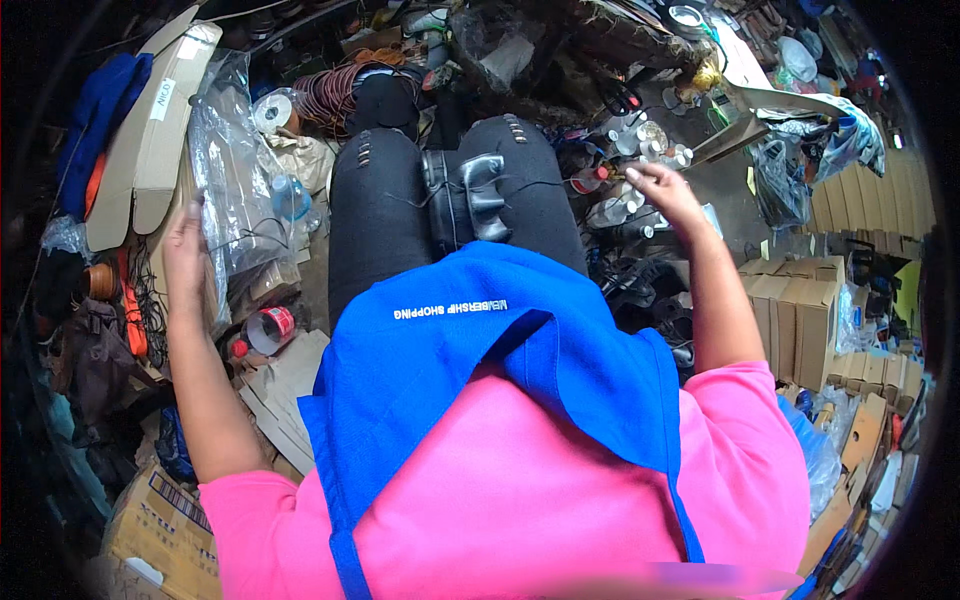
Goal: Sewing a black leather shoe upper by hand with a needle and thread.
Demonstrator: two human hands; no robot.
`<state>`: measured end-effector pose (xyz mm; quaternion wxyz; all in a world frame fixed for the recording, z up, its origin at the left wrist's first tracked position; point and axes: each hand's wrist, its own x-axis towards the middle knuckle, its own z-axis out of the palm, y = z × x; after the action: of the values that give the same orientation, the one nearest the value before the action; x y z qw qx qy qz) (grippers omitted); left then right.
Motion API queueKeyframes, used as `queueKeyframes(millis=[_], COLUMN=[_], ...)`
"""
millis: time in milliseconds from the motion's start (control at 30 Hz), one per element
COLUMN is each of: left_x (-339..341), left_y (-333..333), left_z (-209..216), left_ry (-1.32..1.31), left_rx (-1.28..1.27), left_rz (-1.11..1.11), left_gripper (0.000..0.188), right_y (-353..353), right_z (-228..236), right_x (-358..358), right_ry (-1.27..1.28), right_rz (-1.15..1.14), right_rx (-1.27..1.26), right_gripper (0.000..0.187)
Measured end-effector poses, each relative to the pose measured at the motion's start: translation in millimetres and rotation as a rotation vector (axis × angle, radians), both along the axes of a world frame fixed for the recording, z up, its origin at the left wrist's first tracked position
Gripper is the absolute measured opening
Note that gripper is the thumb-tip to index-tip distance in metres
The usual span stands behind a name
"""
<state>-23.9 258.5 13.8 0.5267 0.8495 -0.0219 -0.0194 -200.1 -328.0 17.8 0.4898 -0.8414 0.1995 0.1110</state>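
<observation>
A glossy black moulded object (487, 200) with rounded hollows rests between my thighs, against my black trousers. A thin black cord (545, 183) crosses over it toward my right hand (665, 195), which is raised at the right with thumb and fingers pinched on the cord. At the far left, my left hand (185, 250) is held up beside a clear plastic sheet, its fingers closed. Loops of thin dark cord show just beside that hand, and part of its grip is hidden. A blue apron (480, 320) covers my lap.
Left are a folded cardboard sheet (150, 140), clear plastic sheet (235, 170) and a red-labelled bottle (268, 330). Several small white bottles (640, 135) stand beyond my right knee. Coiled reddish cable (325, 98) lies ahead; stacked cardboard boxes (795, 310) are at the right.
</observation>
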Motion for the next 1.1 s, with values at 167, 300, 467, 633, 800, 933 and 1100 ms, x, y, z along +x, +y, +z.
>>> queueKeyframes(millis=[167, 300, 467, 633, 800, 933, 1100], left_x=[-2.2, -9.0, -3.2, -16.1, 2.4, 10.4, 6.7], left_y=[-112.8, -203.0, -231.8, -241.5, -233.0, -228.5, -228.5], left_z=[27.1, 32.9, 27.8, 12.8, -11.3, -13.9, -12.6], left_ry=[-0.289, -0.217, -0.02, -0.26, 0.112, 0.217, 0.219], left_rx=[0.27, 0.408, 0.468, 0.294, -0.128, -0.219, -0.21], left_rz=[-0.494, -0.977, -1.096, -0.995, -0.966, -1.009, -1.012], left_gripper=[0.043, 0.055, 0.052, 0.039, 0.042, 0.04, 0.041], right_y=[48.7, 122.0, 133.6, 144.6, 134.0, 133.5, 139.0], right_z=[27.9, 37.1, 33.1, 11.2, 10.5, 32.6, 23.7], right_x=[73.6, 125.2, 106.5, 75.4, 64.5, 40.4, 36.2], right_ry=[-0.196, -0.045, -0.187, -0.446, -0.554, -0.488, -0.469], right_rz=[0.404, 0.896, 0.823, 0.605, 0.489, 0.468, 0.574], right_rx=[-0.188, -0.303, -0.394, -0.356, -0.41, -0.355, -0.544], right_gripper=[0.053, 0.048, 0.031, 0.019, 0.035, 0.043, 0.021])
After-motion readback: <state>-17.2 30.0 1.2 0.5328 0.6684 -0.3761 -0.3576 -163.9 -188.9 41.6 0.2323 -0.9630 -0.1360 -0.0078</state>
